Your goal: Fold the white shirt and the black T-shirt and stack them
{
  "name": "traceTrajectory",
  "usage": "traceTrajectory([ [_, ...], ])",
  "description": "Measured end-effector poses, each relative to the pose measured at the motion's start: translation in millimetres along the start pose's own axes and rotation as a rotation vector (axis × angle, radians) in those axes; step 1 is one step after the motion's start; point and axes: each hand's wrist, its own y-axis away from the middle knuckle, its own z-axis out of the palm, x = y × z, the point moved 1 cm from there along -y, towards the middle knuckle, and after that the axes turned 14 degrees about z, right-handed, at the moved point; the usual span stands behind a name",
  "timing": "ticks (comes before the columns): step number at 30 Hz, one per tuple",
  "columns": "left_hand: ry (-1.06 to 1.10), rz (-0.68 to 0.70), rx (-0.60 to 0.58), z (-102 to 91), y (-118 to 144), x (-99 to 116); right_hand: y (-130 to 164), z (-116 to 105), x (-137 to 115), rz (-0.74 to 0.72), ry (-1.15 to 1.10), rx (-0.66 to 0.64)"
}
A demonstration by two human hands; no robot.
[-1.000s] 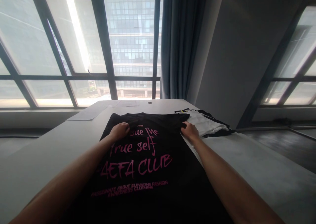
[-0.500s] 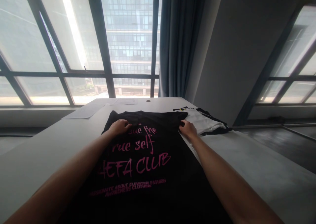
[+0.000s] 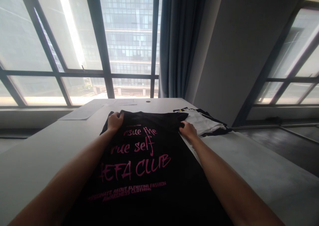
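A black T-shirt (image 3: 149,169) with pink lettering is spread over the white table, its neck end away from me and its lower part running out of view toward me. My left hand (image 3: 115,121) pinches the fabric near the shirt's far left shoulder. At the right edge, just below the sleeve, my right hand (image 3: 188,130) has its fingers closed on the cloth. My left forearm covers the start of the printed lines.
Beyond my right hand lies a pile of white and black clothes (image 3: 204,121). Sheets of paper (image 3: 81,113) rest on the table's (image 3: 27,173) far left part. Windows, a blue-grey curtain (image 3: 180,46) and a dark pillar (image 3: 231,53) stand behind.
My left hand has moved left and away from me, from the shirt's front to its shoulder, and taken hold there. My right hand keeps its grip on the right edge.
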Motion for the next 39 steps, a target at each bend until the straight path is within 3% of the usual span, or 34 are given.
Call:
traceTrajectory([
  [3, 0.063, -0.273, 0.249, -7.9, -8, -7, 0, 0, 0, 0.000, 0.003, 0.002],
  [5, 0.081, -0.239, 0.283, -6.9, -4, -3, -1, 1, 0, 0.003, 0.002, 0.002],
  [7, 0.088, 0.061, 0.081, 0.1, 6, 5, -2, 1, 0, 0.000, -0.002, -0.002],
  [10, 0.069, 0.577, -0.433, 15.1, 27, 18, -2, 1, 1, -0.007, -0.008, -0.006],
  [11, 0.050, 0.659, -0.542, 18.8, 33, 20, -2, 1, 1, -0.008, -0.009, -0.005],
  [13, -0.004, 0.711, -0.615, 23.0, 40, 20, -2, 1, 1, -0.011, -0.009, -0.005],
  [16, -0.084, 0.707, -0.606, 24.5, 37, 18, -2, 2, 1, -0.016, -0.008, -0.007],
  [24, -0.076, 0.623, -0.732, 35.1, 15, 13, -3, 3, 1, -0.020, -0.009, -0.007],
  [27, -0.099, 0.505, -0.758, 36.3, 2, -7, -3, 2, 2, -0.022, -0.007, -0.008],
  [32, -0.235, 0.333, -0.795, 28.9, -19, -60, -3, 3, 2, -0.026, -0.005, -0.005],
  [36, -0.264, 0.218, -0.715, 24.8, -22, -96, -2, 2, 1, -0.026, -0.002, -0.012],
  [39, -0.289, 0.135, -0.648, 24.1, -21, -108, -1, 1, 1, -0.015, 0.003, -0.012],
])
